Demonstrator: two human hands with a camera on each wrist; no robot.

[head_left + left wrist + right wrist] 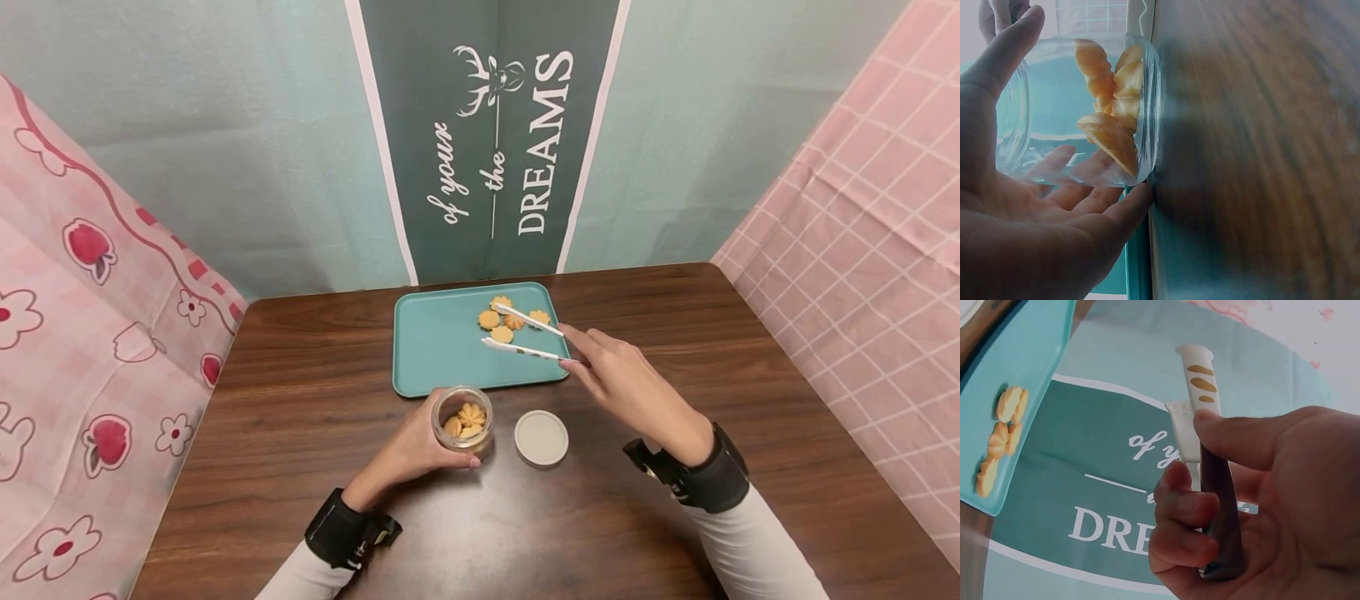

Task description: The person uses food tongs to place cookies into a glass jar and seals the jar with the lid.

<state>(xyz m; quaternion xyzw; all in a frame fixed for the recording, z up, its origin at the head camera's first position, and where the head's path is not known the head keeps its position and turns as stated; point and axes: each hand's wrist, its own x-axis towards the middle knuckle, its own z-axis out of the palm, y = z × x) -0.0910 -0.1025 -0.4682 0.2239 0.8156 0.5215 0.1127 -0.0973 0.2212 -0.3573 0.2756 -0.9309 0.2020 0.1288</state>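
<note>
My left hand (408, 446) curls round a clear glass jar (489, 429), thumb on one side and fingers on the other. The jar has no lid on, and several flower-shaped cookies (1110, 140) lie at its bottom. In my right hand (637, 387) are tongs with white tips (528, 351) and a dark handle (1222, 512), pinched between thumb and fingers. Their two arms stand spread over the right part of a teal tray (435, 342), with nothing between the tips. Several more cookies (489, 320) lie on the tray beneath and beside the tongs.
A round, pale lid (542, 438) lies on the dark wooden table (300, 408), right of the jar. Behind the table hangs a green cloth (480, 250) with white lettering. Pink patterned cloths (862, 208) border the left and right sides.
</note>
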